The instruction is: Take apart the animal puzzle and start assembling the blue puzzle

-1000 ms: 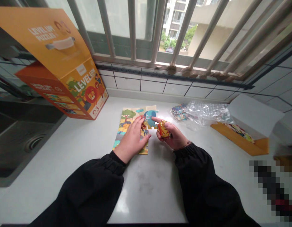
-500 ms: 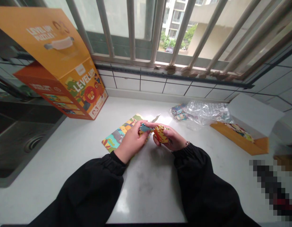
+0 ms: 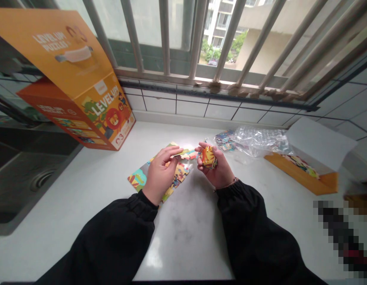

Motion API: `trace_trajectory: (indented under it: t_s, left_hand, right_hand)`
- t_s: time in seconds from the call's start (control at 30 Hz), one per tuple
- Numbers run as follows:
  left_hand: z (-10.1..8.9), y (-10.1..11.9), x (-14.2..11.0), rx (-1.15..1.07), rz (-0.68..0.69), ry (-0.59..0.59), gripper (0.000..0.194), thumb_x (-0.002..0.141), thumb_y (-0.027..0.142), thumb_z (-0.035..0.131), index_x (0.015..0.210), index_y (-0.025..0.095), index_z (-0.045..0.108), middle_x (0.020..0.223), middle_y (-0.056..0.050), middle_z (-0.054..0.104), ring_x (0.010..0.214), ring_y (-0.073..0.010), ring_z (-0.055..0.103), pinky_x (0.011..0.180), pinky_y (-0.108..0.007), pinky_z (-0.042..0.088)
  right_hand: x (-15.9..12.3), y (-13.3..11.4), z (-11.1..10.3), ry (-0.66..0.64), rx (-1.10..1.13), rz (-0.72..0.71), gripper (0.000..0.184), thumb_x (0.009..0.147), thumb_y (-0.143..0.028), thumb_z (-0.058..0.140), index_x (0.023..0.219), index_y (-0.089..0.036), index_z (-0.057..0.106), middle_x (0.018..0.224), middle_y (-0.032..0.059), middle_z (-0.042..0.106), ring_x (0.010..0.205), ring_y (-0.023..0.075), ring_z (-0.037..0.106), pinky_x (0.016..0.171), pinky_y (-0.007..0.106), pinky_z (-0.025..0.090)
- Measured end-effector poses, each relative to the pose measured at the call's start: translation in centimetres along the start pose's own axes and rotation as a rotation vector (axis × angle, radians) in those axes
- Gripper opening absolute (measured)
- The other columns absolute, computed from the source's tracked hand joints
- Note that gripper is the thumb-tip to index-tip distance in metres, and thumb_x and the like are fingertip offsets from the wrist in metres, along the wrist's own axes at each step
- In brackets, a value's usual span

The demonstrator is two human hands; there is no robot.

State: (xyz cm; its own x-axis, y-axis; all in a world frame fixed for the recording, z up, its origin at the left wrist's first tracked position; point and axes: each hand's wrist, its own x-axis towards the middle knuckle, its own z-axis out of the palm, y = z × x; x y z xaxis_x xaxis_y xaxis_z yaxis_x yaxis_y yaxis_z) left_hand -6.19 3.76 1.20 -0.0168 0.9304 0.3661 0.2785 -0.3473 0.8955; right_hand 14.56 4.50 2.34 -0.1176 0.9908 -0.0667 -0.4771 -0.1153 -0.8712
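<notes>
My right hand point(image 3: 220, 170) is closed around a small stack of puzzle pieces point(image 3: 207, 157), the top one orange and yellow. Pinched between the thumb and fingers of my left hand point(image 3: 161, 172) is a thin puzzle piece point(image 3: 180, 152), seen nearly edge-on with a green-yellow edge. Beneath that hand lies a colourful puzzle point(image 3: 138, 179) with joined pieces in green, blue and yellow, partly covered by the hand. More patterned pieces point(image 3: 180, 174) show on its right side. What is printed on the pinched piece is hard to make out.
An orange puzzle box point(image 3: 104, 113) stands upright at the left, lid raised, beside a dark sink point(image 3: 31, 174). Clear plastic wrapping point(image 3: 257, 140) with pieces point(image 3: 225, 140) lies at the back right. Near it an open orange-and-white box point(image 3: 326, 182) holds more pieces. Window bars rise behind the counter.
My hands have drawn apart. The left has shifted slightly left with a piece pinched in it, and the right has turned palm up with the stack, uncovering more of the puzzle.
</notes>
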Motion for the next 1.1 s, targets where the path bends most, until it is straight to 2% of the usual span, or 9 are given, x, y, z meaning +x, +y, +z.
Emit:
trace_trajectory:
  t_s: [0.2,0.4,0.5,0.6,0.73,0.83,0.93,1.0,1.1]
  left_hand:
    - [0.0,0.2,-0.4,-0.040,0.151,0.026,0.022,0.105,0.026,0.068,0.110,0.034,0.088,0.149,-0.006,0.057,0.126,-0.0229,0.068,0.111,-0.045,0.059]
    - [0.0,0.5,-0.3,0.017,0.124,-0.089,0.033,0.102,0.015,0.060,0.115,0.029,0.086,0.113,-0.005,0.079,0.112,-0.0229,0.073,0.109,-0.043,0.056]
    - [0.0,0.9,-0.4,0.018,0.094,-0.109,0.038,0.100,0.012,0.055,0.117,0.027,0.086,0.115,-0.004,0.083,0.114,-0.0235,0.073,0.119,-0.046,0.050]
    - [-0.1,0.9,-0.6,-0.024,0.018,-0.090,0.038,0.101,0.014,0.052,0.117,0.025,0.085,0.119,-0.004,0.083,0.116,-0.0241,0.075,0.117,-0.045,0.053]
    - [0.2,0.4,-0.6,-0.112,-0.093,-0.035,0.028,0.106,0.032,0.058,0.122,0.022,0.079,0.111,-0.007,0.083,0.099,-0.0233,0.079,0.092,-0.038,0.064]
    - [0.7,0.1,-0.5,-0.184,-0.143,-0.015,0.046,0.104,0.038,0.066,0.147,0.023,0.062,0.107,-0.006,0.082,0.095,-0.0223,0.079,0.089,-0.037,0.066]
    - [1.2,-0.3,-0.5,-0.283,-0.263,-0.085,0.069,0.101,0.040,0.070,0.163,0.025,0.045,0.100,-0.004,0.082,0.088,-0.0214,0.079,0.090,-0.040,0.067]
    - [1.4,-0.5,-0.4,-0.321,-0.336,-0.138,0.063,0.100,0.046,0.071,0.156,0.022,0.055,0.097,-0.005,0.082,0.084,-0.0223,0.078,0.086,-0.039,0.067]
    - [1.4,-0.8,-0.4,-0.310,-0.361,-0.181,0.044,0.102,0.054,0.063,0.126,0.019,0.076,0.099,-0.008,0.082,0.087,-0.0244,0.077,0.081,-0.037,0.065]
  right_hand:
    - [0.1,0.7,0.1,-0.125,0.081,-0.029,0.048,0.090,-0.063,0.078,0.121,-0.027,0.073,0.113,0.0052,0.072,0.071,0.0143,0.062,0.055,0.027,0.052]
    - [0.0,1.7,0.2,-0.131,-0.063,-0.137,0.044,0.092,-0.058,0.082,0.124,-0.028,0.072,0.116,0.0048,0.070,0.070,0.0136,0.064,0.056,0.028,0.054]
    - [0.0,1.8,0.3,-0.107,-0.082,-0.162,0.044,0.092,-0.056,0.083,0.124,-0.029,0.071,0.120,0.0052,0.070,0.071,0.0134,0.064,0.056,0.028,0.054]
    - [0.0,1.5,0.6,-0.085,0.023,-0.118,0.045,0.093,-0.061,0.077,0.124,-0.028,0.071,0.119,0.0051,0.071,0.072,0.0141,0.064,0.055,0.028,0.053]
    - [0.1,1.3,0.7,-0.071,0.134,-0.063,0.051,0.099,-0.068,0.061,0.126,-0.026,0.068,0.116,0.0070,0.071,0.071,0.0149,0.062,0.053,0.028,0.050]
    - [0.2,1.6,0.4,0.053,-0.103,-0.202,0.048,0.102,-0.065,0.059,0.131,-0.026,0.062,0.122,0.0082,0.071,0.074,0.0161,0.064,0.060,0.032,0.055]
    - [0.1,1.9,0.2,0.164,-0.634,-0.464,0.051,0.097,-0.053,0.075,0.137,-0.026,0.060,0.130,0.0110,0.069,0.104,0.0248,0.070,0.095,0.045,0.062]
    - [0.1,2.2,0.1,0.099,-0.936,-0.600,0.057,0.094,-0.046,0.080,0.142,-0.023,0.059,0.135,0.0148,0.068,0.126,0.0316,0.066,0.115,0.053,0.054]
    - [0.2,2.7,0.0,-0.062,-1.136,-0.635,0.058,0.098,-0.043,0.077,0.149,-0.022,0.057,0.141,0.0190,0.066,0.136,0.0354,0.062,0.121,0.057,0.050]
